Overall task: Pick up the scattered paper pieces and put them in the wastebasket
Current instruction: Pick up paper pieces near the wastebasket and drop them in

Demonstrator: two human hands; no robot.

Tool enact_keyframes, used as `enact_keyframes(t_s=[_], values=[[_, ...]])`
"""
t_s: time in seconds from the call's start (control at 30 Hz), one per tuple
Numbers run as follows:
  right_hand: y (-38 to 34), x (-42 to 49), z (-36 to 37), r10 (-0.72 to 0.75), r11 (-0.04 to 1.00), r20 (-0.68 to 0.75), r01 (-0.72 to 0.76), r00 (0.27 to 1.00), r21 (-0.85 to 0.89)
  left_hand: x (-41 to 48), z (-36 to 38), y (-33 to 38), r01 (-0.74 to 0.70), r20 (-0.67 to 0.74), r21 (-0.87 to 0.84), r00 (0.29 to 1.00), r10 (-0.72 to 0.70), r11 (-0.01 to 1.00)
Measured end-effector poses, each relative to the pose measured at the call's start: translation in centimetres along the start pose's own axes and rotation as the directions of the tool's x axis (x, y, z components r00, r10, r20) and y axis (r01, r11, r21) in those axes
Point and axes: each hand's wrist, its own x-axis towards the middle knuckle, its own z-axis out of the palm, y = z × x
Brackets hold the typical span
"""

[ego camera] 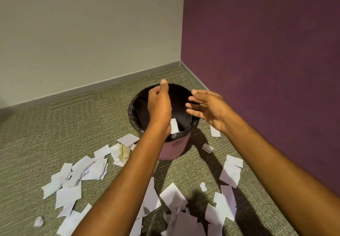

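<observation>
Paper pieces [173,195] on carpet [55,125]; one in wastebasket [132,115] under left hand's [159,105] loose, empty fingers [153,92]

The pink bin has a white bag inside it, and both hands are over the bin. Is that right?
Not quite. The bag liner inside the pink wastebasket is black, not white, as the head view shows. The rest is right: the left hand and the right hand are both over the bin.
</observation>
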Motion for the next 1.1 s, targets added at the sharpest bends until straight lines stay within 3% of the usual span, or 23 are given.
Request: enact_keyframes(t_s=[0.1, 0.17, 0.3, 0.37, 0.43, 0.53, 0.63, 0.7, 0.9, 1.1], values=[[-0.1, 0.2, -3.6, -0.074, 0.996, -0.076, 0.077, 0.994, 0.036, -2.6, 2.0, -0.5, -0.162, 0.119, -0.037, 0.979, 0.165, 0.986], [0.4, 0.6, -6.3, -0.081, 0.996, -0.145, 0.087, 0.986, 0.031, -3.7, 3.7, -2.3, -0.195, 0.234, -0.069, 0.95, 0.206, 0.978], [3.9, 1.7, -11.5, -0.004, 1.0, -0.271, 0.011, 0.963, 0.025, -5.0, 6.7, -9.1, -0.205, 0.402, 0.072, 0.902, 0.159, 0.976], [6.3, 2.3, -14.0, 0.043, 0.999, -0.314, -0.048, 0.949, -0.006, -4.5, 7.6, -14.3, -0.23, 0.44, 0.24, 0.892, 0.106, 0.943], [8.8, 2.6, -16.0, 0.088, 0.994, -0.339, -0.107, 0.937, -0.036, -3.3, 7.8, -19.4, -0.315, 0.475, 0.458, 0.877, 0.07, 0.831], [12.0, 3.3, -18.2, 0.128, 0.979, -0.37, -0.177, 0.92, -0.101, -1.3, 7.8, -26.3, -0.453, 0.571, 0.649, 0.821, 0.002, 0.611], [14.1, 4.0, -19.4, 0.12, 0.942, -0.383, -0.226, 0.916, -0.247, 0.6, 7.0, -31.0, -0.624, 0.664, 0.73, 0.744, -0.074, 0.28], [14.8, 4.9, -19.8, 0.082, 0.909, -0.41, -0.237, 0.908, -0.342, 1.1, 6.3, -31.9, -0.676, 0.692, 0.721, 0.711, -0.124, 0.151], [16.7, 9.3, -19.9, -0.09, 0.689, -0.303, -0.16, 0.949, -0.707, 1.2, 6.2, -32.2, -0.694, 0.697, 0.716, 0.703, -0.143, 0.078], [18.1, 14.2, -19.5, -0.166, 0.225, -0.113, -0.073, 0.98, -0.971, 1.7, 7.2, -33.0, -0.728, 0.727, 0.683, 0.671, -0.144, 0.06]])
